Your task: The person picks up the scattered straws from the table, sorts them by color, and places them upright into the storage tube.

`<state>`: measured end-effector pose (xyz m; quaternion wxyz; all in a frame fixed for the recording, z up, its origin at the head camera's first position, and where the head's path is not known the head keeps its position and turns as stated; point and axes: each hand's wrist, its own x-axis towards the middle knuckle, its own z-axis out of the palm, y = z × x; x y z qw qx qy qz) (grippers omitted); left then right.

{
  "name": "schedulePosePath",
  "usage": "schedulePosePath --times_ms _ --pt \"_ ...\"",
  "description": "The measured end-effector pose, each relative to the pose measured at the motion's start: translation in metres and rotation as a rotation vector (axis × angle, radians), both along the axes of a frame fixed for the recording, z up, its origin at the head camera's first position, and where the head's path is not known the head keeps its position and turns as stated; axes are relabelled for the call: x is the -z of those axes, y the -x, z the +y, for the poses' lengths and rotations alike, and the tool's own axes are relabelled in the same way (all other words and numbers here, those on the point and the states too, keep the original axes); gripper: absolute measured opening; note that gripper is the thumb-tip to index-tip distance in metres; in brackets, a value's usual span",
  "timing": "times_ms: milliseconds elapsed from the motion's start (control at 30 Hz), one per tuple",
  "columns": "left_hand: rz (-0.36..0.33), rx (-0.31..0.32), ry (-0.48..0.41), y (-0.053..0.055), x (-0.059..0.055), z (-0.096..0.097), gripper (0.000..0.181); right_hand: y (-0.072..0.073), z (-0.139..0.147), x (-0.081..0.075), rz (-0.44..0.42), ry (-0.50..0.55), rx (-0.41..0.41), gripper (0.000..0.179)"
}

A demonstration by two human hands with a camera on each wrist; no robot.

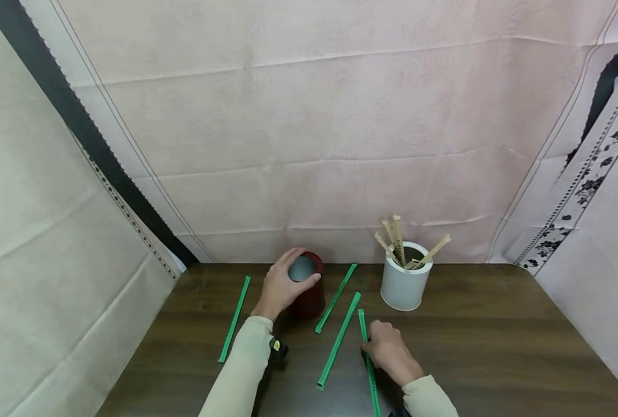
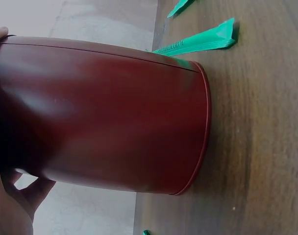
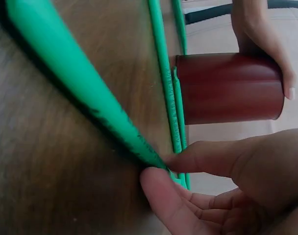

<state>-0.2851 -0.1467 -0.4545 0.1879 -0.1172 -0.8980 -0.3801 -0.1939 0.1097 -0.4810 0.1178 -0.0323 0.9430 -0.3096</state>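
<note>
My left hand (image 1: 281, 288) grips a dark red cylindrical cup (image 1: 311, 302) at its rim, thumb on the near right side. The cup stands upright on the table, and its smooth side fills much of the left wrist view. To the right, my right hand (image 1: 390, 351) pinches a long green paper-wrapped stick (image 3: 85, 83) between thumb and forefinger. That stick lies along the table, dark print on its wrapper. Two similar green sticks (image 1: 340, 340) lie between the hands, and another green stick (image 1: 234, 318) lies left of the cup.
A white cylindrical pot (image 1: 405, 288) stands at the back right, holding several beige-wrapped sticks (image 1: 399, 240). The brown wooden table (image 1: 496, 347) meets a pale cloth backdrop (image 1: 340, 127) at its far edge. Pale cloth also hangs on both sides.
</note>
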Motion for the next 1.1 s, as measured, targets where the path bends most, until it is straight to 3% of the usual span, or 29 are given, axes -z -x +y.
schedulePosePath --times_ms 133,233,300,400,533,600,667,733,833,1000,1100 --pt "0.004 0.004 0.004 -0.001 0.000 -0.001 0.076 -0.001 0.005 -0.014 0.030 0.069 0.028 0.035" --pt "0.008 -0.002 0.009 -0.001 0.000 -0.001 0.076 -0.002 0.010 -0.038 0.125 0.135 0.033 0.016" --pt "0.003 -0.008 0.020 -0.001 0.000 -0.002 0.076 -0.001 0.011 -0.064 0.199 0.193 0.029 0.013" --pt "-0.007 -0.008 0.041 0.000 -0.001 -0.002 0.076 0.002 0.010 -0.115 0.355 0.264 0.001 0.013" --pt "-0.024 0.002 0.058 0.000 -0.002 -0.002 0.077 0.013 -0.001 -0.180 0.629 0.347 -0.068 0.009" --pt "-0.027 0.009 0.061 0.001 -0.001 -0.003 0.077 0.021 -0.012 -0.200 0.751 0.395 -0.114 0.010" --pt "-0.022 0.011 0.066 0.001 0.000 -0.005 0.077 0.033 -0.026 -0.211 0.850 0.446 -0.181 0.012" --pt "-0.018 0.008 0.062 0.001 0.001 -0.007 0.077 0.045 -0.042 -0.211 0.905 0.472 -0.264 0.015" --pt "-0.020 -0.007 0.046 0.000 0.002 -0.008 0.077 0.061 -0.065 -0.194 0.883 0.464 -0.396 0.014" --pt "-0.033 0.002 0.027 0.000 0.001 -0.007 0.078 0.078 -0.083 -0.146 0.728 0.253 -0.499 0.017" --pt "-0.029 0.014 0.040 0.002 0.000 -0.004 0.073 0.081 -0.083 -0.121 0.639 0.096 -0.526 0.033"
